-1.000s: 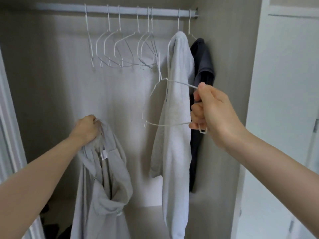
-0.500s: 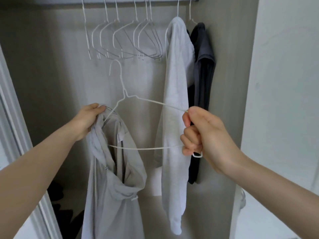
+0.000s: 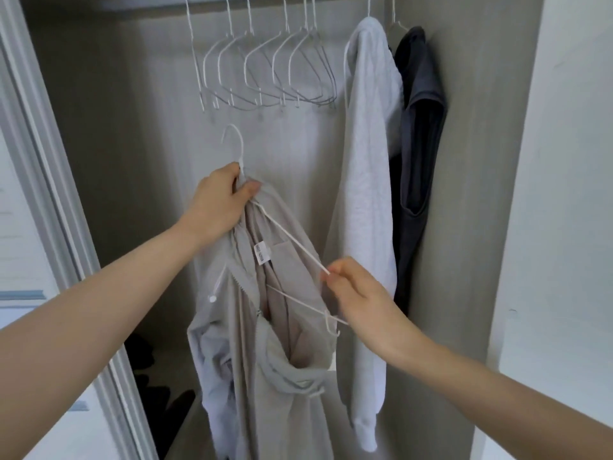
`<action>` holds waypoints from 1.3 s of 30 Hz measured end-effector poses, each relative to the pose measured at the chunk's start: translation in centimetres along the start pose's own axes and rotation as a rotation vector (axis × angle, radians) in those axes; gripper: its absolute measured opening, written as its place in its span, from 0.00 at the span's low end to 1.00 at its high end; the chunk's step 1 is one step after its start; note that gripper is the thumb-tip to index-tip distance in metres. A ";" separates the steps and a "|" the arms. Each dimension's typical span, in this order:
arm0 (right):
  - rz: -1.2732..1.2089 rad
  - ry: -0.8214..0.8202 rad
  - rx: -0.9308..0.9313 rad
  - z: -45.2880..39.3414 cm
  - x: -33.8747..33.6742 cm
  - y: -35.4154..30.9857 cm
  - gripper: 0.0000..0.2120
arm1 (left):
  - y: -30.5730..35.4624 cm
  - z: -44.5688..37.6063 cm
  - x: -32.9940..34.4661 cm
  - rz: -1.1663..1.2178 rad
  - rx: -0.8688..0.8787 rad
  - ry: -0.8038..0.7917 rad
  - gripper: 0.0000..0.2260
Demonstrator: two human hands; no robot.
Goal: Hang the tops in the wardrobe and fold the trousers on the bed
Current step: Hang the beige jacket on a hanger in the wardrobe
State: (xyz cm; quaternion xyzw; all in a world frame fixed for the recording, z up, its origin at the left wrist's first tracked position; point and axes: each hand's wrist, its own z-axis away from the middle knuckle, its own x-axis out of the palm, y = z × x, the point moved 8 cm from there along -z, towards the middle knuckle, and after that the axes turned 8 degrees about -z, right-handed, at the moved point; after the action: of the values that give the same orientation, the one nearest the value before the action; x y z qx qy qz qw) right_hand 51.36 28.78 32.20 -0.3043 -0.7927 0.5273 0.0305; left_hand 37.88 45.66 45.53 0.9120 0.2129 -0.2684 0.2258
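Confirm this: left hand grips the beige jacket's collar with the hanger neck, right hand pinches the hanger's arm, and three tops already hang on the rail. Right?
Not quite. The head view shows two tops on the rail, a light grey top and a dark top, not three. The left hand, right hand, beige jacket and hanger are as you said.

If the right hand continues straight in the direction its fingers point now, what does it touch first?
Probably the beige jacket: the right hand pinches the hanger, fingers pointing up-left toward its collar. Depth is unclear.
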 end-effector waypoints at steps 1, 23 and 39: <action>0.190 0.095 -0.077 0.5 -0.7 -0.4 0.06 | -0.1 0.1 0.1 -0.028 -0.001 0.022 0.14; 1.028 -0.144 -0.580 0.5 1.2 2.8 0.01 | -3.6 2.1 -0.4 -0.202 0.023 0.127 0.10; 0.826 0.206 -0.214 -7.7 -0.4 -7.9 0.28 | 3.6 2.4 -1.1 -0.410 0.146 0.280 0.14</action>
State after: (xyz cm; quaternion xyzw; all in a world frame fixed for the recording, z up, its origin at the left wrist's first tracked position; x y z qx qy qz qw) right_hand 51.02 32.85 42.47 -0.6481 -0.6476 0.3770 -0.1356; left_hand 37.94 41.25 45.42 0.8918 0.4026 -0.1945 0.0687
